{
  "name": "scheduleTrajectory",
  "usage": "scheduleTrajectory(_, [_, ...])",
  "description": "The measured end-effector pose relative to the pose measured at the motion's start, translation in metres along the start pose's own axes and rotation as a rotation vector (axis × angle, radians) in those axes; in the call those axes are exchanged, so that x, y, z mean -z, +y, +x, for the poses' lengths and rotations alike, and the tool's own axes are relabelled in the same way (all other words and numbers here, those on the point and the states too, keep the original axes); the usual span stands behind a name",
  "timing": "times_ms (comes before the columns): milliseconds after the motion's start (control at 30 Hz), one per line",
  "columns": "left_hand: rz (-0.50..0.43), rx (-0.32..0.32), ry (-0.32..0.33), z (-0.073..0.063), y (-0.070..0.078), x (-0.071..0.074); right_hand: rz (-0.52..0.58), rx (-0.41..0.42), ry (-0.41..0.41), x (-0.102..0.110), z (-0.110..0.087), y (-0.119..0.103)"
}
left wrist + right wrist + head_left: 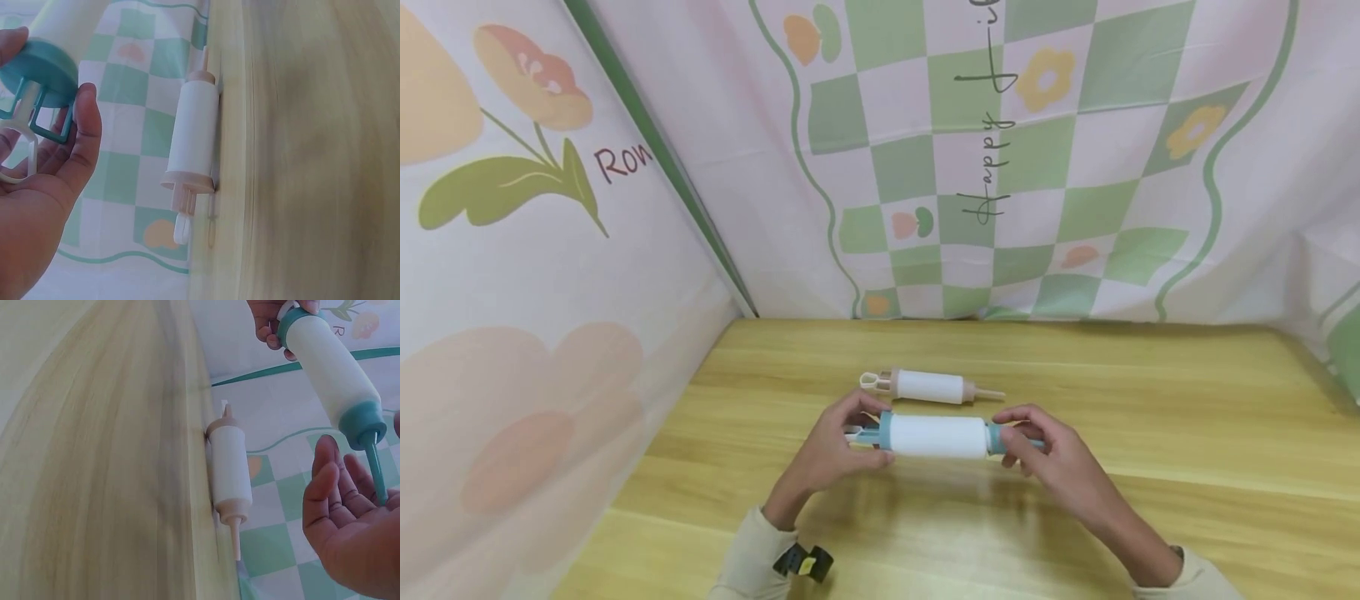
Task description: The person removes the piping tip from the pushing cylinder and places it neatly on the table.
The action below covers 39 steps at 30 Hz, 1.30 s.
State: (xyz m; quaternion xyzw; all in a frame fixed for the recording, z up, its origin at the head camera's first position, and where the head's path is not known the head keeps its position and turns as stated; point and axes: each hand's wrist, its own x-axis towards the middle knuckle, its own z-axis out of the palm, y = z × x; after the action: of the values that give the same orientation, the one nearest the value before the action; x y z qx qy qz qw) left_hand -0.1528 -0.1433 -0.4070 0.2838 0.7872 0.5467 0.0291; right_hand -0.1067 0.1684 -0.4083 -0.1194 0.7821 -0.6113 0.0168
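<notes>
A large syringe-shaped dispenser with a white barrel, teal end caps and a thin teal nozzle is held level above the table. The left hand grips its teal flange between thumb and fingers, with the looped handle end inside the palm. Around the nozzle end is the right hand, its fingers spread and loosely bent. In the right wrist view the teal nozzle points into that palm, with a gap between fingers and cap. A smaller similar dispenser, white with pinkish-beige ends, lies just behind.
The wooden table extends to both sides and toward the person. Behind it hangs a checked green-and-white cloth, and a flower-printed cloth hangs at the left. A black strap device is on the left sleeve.
</notes>
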Motion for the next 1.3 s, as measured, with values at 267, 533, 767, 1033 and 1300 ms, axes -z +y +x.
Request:
scheduleTrajectory(267, [-0.006, -0.004, 0.003, 0.0, 0.001, 0.0, -0.013, -0.02, 0.031, -0.002, 0.001, -0.002])
scheduleTrajectory(533, [-0.007, -0.014, 0.005, 0.001, -0.002, 0.001, 0.015, 0.06, 0.03, -0.002, -0.001, 0.0])
scheduleTrajectory(767, [-0.015, -0.001, 0.002, 0.0, -0.001, 0.002, 0.012, 0.109, 0.058, -0.001, -0.003, 0.001])
scheduleTrajectory(1033, [-0.017, -0.012, 0.002, 0.0, -0.003, 0.003, -0.027, 0.123, 0.097, 0.005, -0.005, 0.004])
scheduleTrajectory(1300, [0.061, -0.036, 0.007, 0.001, -0.004, 0.004, -0.047, 0.114, 0.11, 0.013, -0.007, 0.005])
